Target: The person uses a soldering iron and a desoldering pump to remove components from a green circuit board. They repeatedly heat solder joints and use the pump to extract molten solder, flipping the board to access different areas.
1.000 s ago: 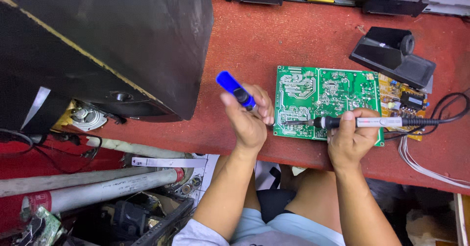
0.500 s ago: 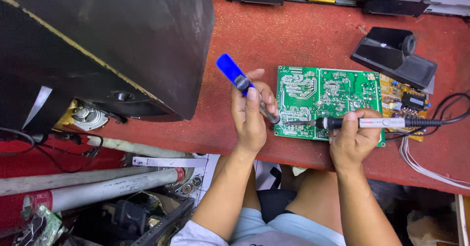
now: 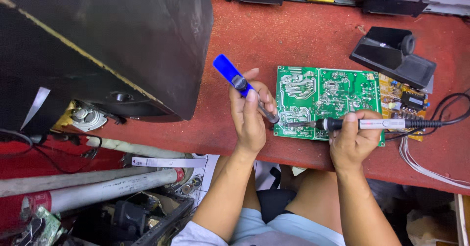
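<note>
Lowered, left hand (image 3: 248, 116) grips blue pump (image 3: 240, 83) — right (image 3: 351, 141) clamps iron (image 3: 372, 124) — over red bench (image 3: 274, 40).

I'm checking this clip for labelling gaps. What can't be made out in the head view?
- Where the soldering iron tip meets the green circuit board: too small to tell.
- Nozzle of the blue desoldering pump: hidden behind the left hand.
- Right hand grip: fingers curl under the iron, out of sight.
- Yellow board: partly covered by the black stand.
- Large black casing: cut off by the top and left edges.
</note>
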